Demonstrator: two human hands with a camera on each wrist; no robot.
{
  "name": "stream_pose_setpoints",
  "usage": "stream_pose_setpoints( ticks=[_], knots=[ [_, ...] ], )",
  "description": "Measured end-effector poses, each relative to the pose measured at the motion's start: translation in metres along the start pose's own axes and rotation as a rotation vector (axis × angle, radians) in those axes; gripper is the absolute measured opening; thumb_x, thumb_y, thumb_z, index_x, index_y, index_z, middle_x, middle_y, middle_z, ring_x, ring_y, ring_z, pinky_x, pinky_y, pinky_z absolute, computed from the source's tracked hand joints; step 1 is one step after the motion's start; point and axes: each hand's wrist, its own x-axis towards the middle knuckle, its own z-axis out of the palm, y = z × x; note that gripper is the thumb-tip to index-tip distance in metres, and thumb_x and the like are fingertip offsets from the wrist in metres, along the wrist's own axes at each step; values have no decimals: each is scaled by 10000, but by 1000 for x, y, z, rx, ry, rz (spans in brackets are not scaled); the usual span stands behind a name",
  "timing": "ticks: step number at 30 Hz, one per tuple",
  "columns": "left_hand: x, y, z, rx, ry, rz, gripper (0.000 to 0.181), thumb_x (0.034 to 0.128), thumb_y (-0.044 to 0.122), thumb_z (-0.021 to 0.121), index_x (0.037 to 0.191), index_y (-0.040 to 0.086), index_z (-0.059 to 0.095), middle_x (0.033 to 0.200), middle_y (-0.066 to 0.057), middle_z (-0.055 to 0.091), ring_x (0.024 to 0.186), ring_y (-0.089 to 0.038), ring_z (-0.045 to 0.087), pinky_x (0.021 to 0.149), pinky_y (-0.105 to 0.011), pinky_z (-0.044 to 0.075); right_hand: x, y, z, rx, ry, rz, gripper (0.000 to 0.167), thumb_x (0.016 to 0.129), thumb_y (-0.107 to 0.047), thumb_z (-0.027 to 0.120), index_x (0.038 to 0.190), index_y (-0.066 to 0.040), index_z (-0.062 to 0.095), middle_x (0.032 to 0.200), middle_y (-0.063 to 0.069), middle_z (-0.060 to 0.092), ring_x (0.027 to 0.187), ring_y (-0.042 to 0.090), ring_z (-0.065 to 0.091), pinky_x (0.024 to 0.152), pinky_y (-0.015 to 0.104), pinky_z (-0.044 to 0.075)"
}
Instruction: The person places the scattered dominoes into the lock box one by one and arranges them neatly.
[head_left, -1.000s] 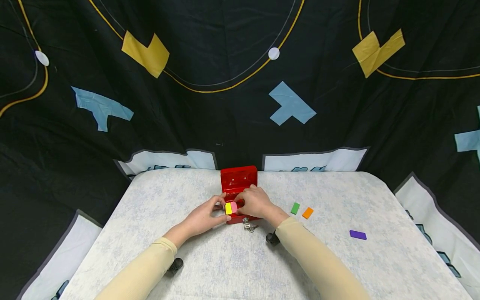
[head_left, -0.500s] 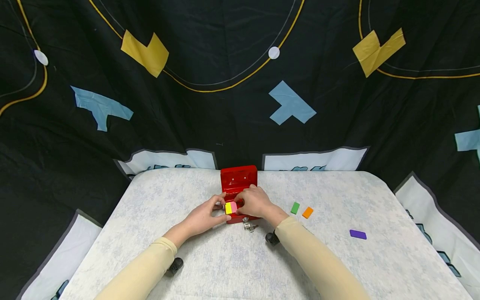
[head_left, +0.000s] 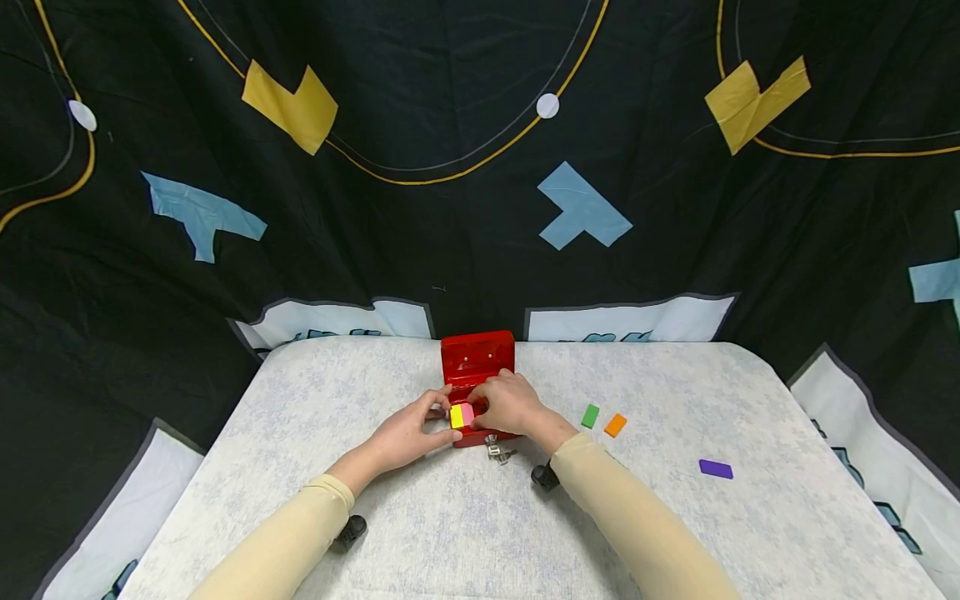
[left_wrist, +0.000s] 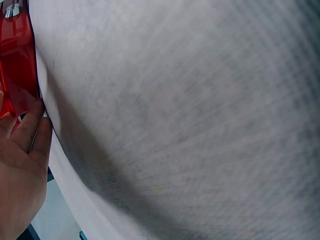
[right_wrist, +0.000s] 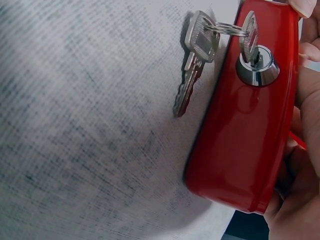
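So the right hand (head_left: 510, 404) has its grip on a pink block (head_left: 468, 414), pinching it inside a red cash box (right_wrist: 240, 145), right up against a yellow block (head_left: 456, 417). Left hand (head_left: 412, 429) is holding the box's left end, thumb at the front corner. Lid's up, one key (right_wrist: 249, 37) in the lock (right_wrist: 257, 75), another (right_wrist: 201, 44) dangling. Green (head_left: 590, 417), orange (head_left: 616, 426) and purple (head_left: 716, 469) blocks lie off right on the pale worktop (head_left: 450, 525).

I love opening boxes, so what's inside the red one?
A yellow block and a pink block show side by side at the left end of the red box. The right hand hides much of the rest; I can't see there.
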Motion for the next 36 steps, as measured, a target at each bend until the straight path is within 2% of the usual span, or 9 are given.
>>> stream_pose_setpoints(
  ticks=[4,10,17,23,29,32,36],
  knots=[
    [0,1,0,0,-1,-5,447,888,474,781,1172,244,524,1627,76,367,1260,-189,570,900,-433,521,-2,1,-3,21,2,-6,404,828,-402,828,1197,-250,770,978,-118,712,881,118,476,817,329,417],
    [0,0,-1,-2,-4,-9,453,885,506,769,1160,243,523,1627,73,365,1258,-192,569,845,-393,520,-7,2,-10,58,14,-20,392,841,-384,820,1201,-236,769,1101,-89,733,918,122,497,853,346,430],
    [-1,-1,0,7,12,6,428,898,496,759,1148,232,533,1622,77,374,1246,-182,579,843,-410,509,-13,5,-15,100,46,-12,392,853,-358,816,1213,-213,763,1144,-39,740,939,142,492,863,361,430],
    [0,1,1,43,29,-3,415,891,502,761,1140,257,539,1612,103,386,1236,-156,583,906,-446,498,-21,9,-20,115,75,-4,396,854,-368,816,1214,-213,760,1173,-32,735,1025,161,533,950,406,441],
    [0,1,1,55,28,1,401,898,489,756,1152,271,536,1615,117,375,1234,-142,579,896,-424,498,-32,18,-28,151,108,24,389,863,-370,813,1212,-208,759,1102,-24,746,921,148,507,786,337,453],
    [0,1,0,52,22,5,398,903,481,754,1156,265,536,1615,112,376,1239,-146,579,909,-432,491,-39,25,-32,169,131,33,384,868,-369,812,1208,-197,762,1120,-23,743,908,133,496,761,318,444],
    [1,2,0,46,19,8,406,901,490,751,1155,254,540,1610,84,394,1249,-164,577,950,-476,484,-47,33,-36,180,159,33,371,870,-360,813,1201,-198,766,926,-38,708,866,143,488,731,328,427]
  ],
)
